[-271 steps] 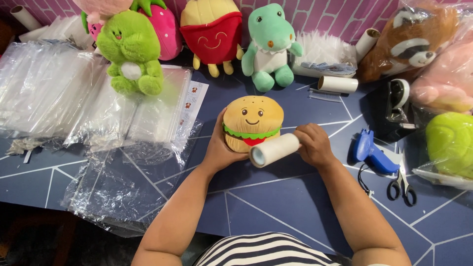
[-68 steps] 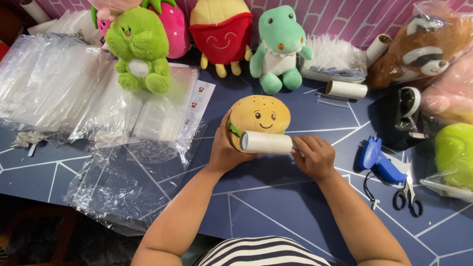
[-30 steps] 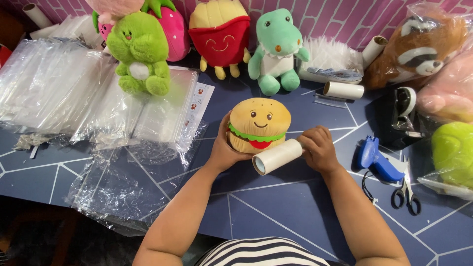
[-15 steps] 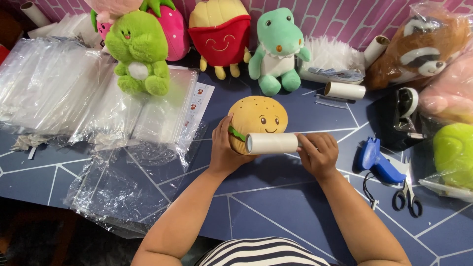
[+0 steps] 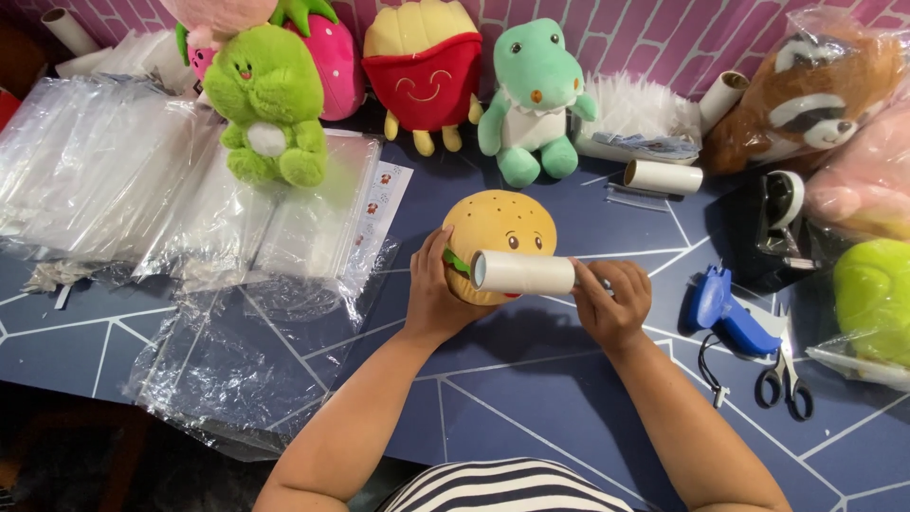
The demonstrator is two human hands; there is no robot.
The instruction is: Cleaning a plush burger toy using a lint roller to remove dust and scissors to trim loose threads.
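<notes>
Plush burger toy [image 5: 500, 223] gripped by left hand [image 5: 431, 294]; right hand [image 5: 614, 301] grips lint roller [image 5: 523, 272] (touching burger).

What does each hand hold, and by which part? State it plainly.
Left hand grips the round tan burger plush toy by its left side. Right hand holds the white cylindrical lint roller by its right end.

A dark blue bench [image 5: 531, 398] crossed by thin white lines in an angular pattern fills most of the view. Behind it rises a wall of purple painted brick [image 5: 654, 28] with pale mortar joints. At the lower left, beyond the bench edge, lies a dim, shadowed floor [image 5: 57, 465].
</notes>
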